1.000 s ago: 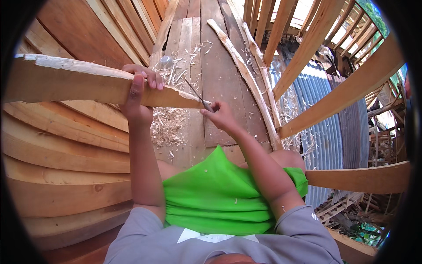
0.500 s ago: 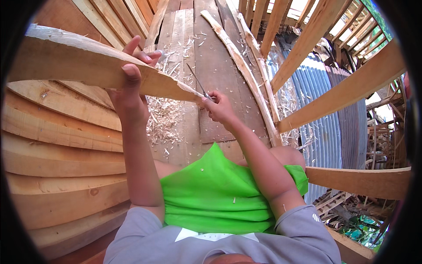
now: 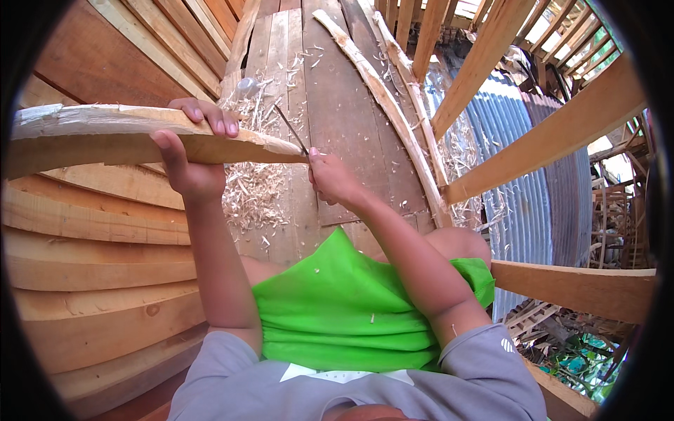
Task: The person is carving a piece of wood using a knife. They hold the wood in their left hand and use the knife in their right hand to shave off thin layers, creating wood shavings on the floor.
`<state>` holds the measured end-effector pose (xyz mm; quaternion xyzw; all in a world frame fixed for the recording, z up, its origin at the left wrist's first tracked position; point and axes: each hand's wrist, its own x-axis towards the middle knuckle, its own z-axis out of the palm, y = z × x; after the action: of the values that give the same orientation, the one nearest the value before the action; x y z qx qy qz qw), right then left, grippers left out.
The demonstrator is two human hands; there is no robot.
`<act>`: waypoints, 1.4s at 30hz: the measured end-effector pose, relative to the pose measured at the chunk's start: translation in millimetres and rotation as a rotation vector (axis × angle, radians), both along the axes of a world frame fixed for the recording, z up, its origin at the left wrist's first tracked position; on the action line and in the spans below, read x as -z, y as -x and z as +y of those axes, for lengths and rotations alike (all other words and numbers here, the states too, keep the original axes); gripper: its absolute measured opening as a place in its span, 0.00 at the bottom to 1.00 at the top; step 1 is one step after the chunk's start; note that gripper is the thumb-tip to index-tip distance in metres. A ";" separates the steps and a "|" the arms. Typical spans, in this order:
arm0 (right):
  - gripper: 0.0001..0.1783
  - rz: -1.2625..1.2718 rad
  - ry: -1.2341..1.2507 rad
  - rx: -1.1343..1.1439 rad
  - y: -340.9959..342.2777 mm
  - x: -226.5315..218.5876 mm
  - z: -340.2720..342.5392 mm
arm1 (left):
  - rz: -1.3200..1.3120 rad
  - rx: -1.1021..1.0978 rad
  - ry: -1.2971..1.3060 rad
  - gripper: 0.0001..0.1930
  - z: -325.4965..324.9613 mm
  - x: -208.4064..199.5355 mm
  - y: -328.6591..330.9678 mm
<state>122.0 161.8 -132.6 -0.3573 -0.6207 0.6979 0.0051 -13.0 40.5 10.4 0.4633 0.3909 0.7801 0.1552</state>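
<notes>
Board (image 3: 133, 127): long, tapering rightward, pale and rough-cut on top, tan on its near side; raised at front left. Left hand (image 3: 199, 172) is clamped on it; right hand (image 3: 333, 179) is closed around a knife (image 3: 291, 129) at the tip.

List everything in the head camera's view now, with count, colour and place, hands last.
Long wooden board: one, pale tan, upper left
Thin metal-bladed knife: one, dark, at the board's right end
Curled wood shavings: many, cream, mostly on the floor
Slender peeled wooden poles: two, cream, upper centre
Small round object: one, clear, beyond the board
Flat wooden floor planks: several, brown, centre
Broad sawn timbers: many, orange-brown, left
Squared wooden posts: several, tan, right
Corrugated metal sheets: several, blue-grey to brownish, right
Cloth shorts: one pair, bright green, lap
Short-sleeved shirt: one, grey, bottom
Left hand: one, bare, holding the board
Right hand: one, bare, gripping the knife
</notes>
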 end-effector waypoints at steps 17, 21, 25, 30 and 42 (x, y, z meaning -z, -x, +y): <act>0.30 -0.055 -0.365 0.157 4.1 13.8 -4.1 | -0.045 -0.057 -0.054 0.31 5.5 6.4 -10.2; 0.32 -0.276 -0.193 0.123 -3.0 19.5 9.4 | -0.071 -0.103 -0.065 0.31 5.8 7.1 -11.0; 0.32 -0.146 -0.401 0.038 -0.3 -8.9 -3.7 | -0.046 -0.035 -0.062 0.31 -2.8 9.6 -6.1; 0.32 -0.104 -0.438 0.148 1.8 45.3 14.0 | -0.080 -0.054 -0.089 0.32 3.9 4.6 -11.5; 0.30 -0.031 -0.552 0.154 -1.2 59.2 20.7 | -0.092 -0.049 -0.123 0.33 9.8 4.5 -9.1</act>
<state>123.2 182.5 -191.8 -0.3990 -0.7583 0.4945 0.1454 -4.0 50.3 5.9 0.4259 0.3461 0.8265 0.1251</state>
